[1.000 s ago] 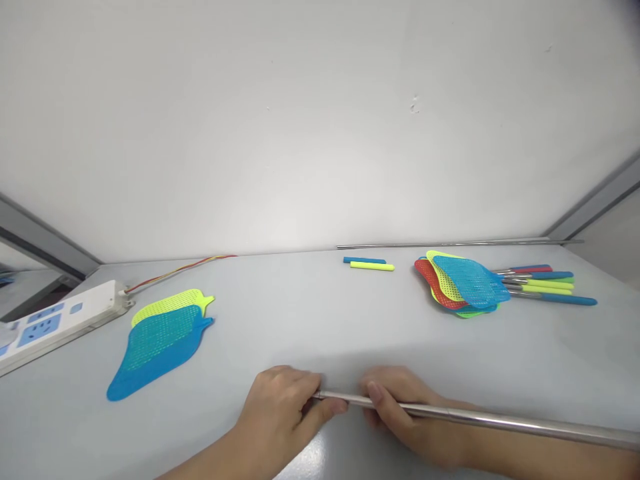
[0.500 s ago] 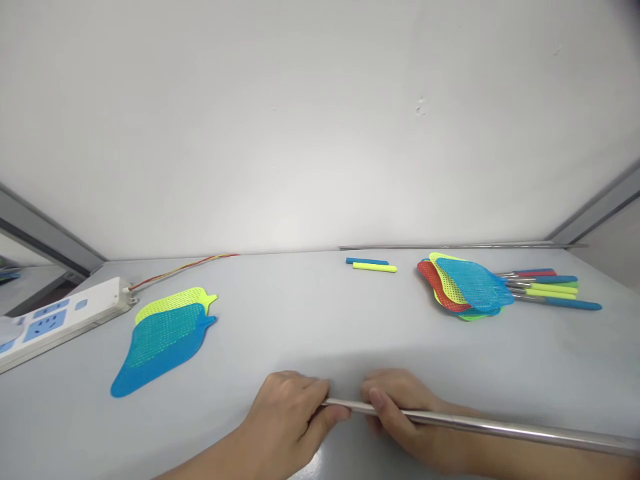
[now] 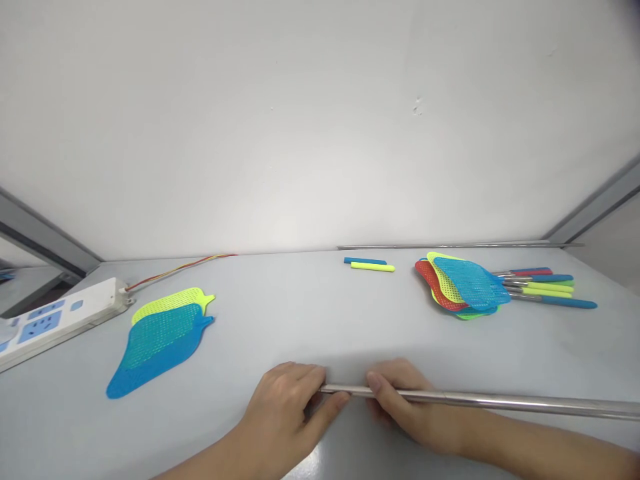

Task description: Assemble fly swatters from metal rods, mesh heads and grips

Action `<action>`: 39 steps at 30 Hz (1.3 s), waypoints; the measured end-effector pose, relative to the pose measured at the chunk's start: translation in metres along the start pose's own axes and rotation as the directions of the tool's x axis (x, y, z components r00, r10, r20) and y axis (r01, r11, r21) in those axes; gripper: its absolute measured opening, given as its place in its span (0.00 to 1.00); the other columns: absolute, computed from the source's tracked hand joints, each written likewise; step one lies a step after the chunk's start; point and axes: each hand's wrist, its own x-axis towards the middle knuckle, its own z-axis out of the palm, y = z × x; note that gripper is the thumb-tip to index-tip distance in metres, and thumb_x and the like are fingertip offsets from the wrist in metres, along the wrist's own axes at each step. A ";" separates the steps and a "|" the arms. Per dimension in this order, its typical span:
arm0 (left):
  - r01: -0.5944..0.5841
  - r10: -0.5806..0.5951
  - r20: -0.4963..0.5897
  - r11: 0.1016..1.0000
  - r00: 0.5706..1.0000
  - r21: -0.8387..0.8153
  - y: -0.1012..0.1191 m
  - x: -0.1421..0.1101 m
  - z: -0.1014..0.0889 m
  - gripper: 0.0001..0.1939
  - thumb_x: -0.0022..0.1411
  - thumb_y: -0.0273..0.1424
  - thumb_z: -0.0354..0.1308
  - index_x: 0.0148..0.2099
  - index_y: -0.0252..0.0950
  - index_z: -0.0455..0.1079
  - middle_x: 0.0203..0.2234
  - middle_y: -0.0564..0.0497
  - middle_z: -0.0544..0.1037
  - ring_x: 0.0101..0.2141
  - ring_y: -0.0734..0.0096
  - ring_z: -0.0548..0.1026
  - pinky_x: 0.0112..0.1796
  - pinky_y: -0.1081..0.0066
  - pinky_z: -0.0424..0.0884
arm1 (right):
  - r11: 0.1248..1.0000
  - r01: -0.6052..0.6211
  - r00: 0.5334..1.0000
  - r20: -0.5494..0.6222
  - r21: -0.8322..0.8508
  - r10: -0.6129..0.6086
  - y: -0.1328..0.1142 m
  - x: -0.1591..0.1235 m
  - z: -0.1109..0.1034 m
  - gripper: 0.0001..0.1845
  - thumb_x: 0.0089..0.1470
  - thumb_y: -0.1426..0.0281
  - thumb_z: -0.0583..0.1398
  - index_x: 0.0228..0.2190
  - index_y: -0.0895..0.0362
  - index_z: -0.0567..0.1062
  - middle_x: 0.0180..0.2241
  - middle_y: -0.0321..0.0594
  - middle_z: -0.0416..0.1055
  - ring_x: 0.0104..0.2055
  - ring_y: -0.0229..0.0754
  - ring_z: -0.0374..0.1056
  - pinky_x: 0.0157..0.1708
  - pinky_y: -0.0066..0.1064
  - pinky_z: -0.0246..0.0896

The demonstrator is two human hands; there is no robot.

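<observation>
Wall [image 3: 300, 133] stands pale behind a grey tabletop [image 3: 295, 307]. Metal rod [image 3: 500, 401], stepped and narrowing leftward, spans the near right portion of the tabletop; its right end runs out of view. Left hand [image 3: 283, 410] pinches the narrow part between thumb and fingers; right hand [image 3: 421, 421], just beside, closes thumb and fingers on a thicker section. Contact of rod with tabletop: cannot tell. Thin metal rod [image 3: 450, 247] lies along the wall base at right. In front of it, a pile of swatters [image 3: 480, 287], mesh heads [image 3: 463, 280] stacked, handles [image 3: 570, 302] pointing right. Power strip [image 3: 97, 300] at far left. Near it, blue swatter head [image 3: 160, 347] overlaps a yellow swatter head [image 3: 170, 301]. Back centre: blue tube [image 3: 364, 261] and yellow tube [image 3: 373, 267], side by side.
</observation>
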 end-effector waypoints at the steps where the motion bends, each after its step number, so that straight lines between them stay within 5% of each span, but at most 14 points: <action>1: 0.008 -0.008 -0.009 1.000 1.000 -0.005 0.000 0.000 0.000 0.18 0.61 0.39 0.43 0.22 0.37 0.55 0.16 0.55 0.65 0.20 0.73 0.65 0.24 0.73 0.58 | 1.000 -0.013 1.000 -0.001 0.013 0.013 -0.001 0.000 -0.001 0.25 0.58 0.60 0.42 0.18 0.57 0.66 0.18 0.34 0.59 0.27 0.36 0.59 0.30 0.24 0.54; 14: 0.054 -0.049 -0.111 0.998 0.993 0.045 -0.002 0.000 0.001 0.16 0.61 0.40 0.44 0.24 0.37 0.56 0.18 0.54 0.68 0.21 0.71 0.66 0.24 0.72 0.61 | 0.966 -0.045 0.995 -0.080 0.254 0.067 0.005 0.005 0.006 0.27 0.57 0.58 0.44 0.14 0.58 0.65 0.13 0.31 0.55 0.18 0.33 0.54 0.19 0.23 0.49; 26: 0.022 -0.021 -0.029 1.000 0.999 0.021 -0.003 0.000 -0.001 0.16 0.61 0.39 0.44 0.24 0.37 0.57 0.18 0.54 0.67 0.21 0.71 0.66 0.25 0.71 0.60 | 0.991 -0.108 0.993 -0.029 0.081 0.111 -0.004 -0.003 0.000 0.26 0.58 0.58 0.41 0.19 0.57 0.67 0.22 0.35 0.62 0.33 0.38 0.60 0.33 0.26 0.56; 39: 0.012 -0.012 -0.009 1.000 1.000 0.024 -0.004 0.000 -0.001 0.17 0.61 0.38 0.43 0.23 0.37 0.57 0.17 0.54 0.66 0.21 0.71 0.65 0.25 0.71 0.59 | 0.997 -0.055 0.998 -0.003 0.051 0.055 -0.005 0.000 0.000 0.25 0.59 0.60 0.41 0.20 0.57 0.66 0.21 0.35 0.62 0.30 0.37 0.60 0.31 0.25 0.55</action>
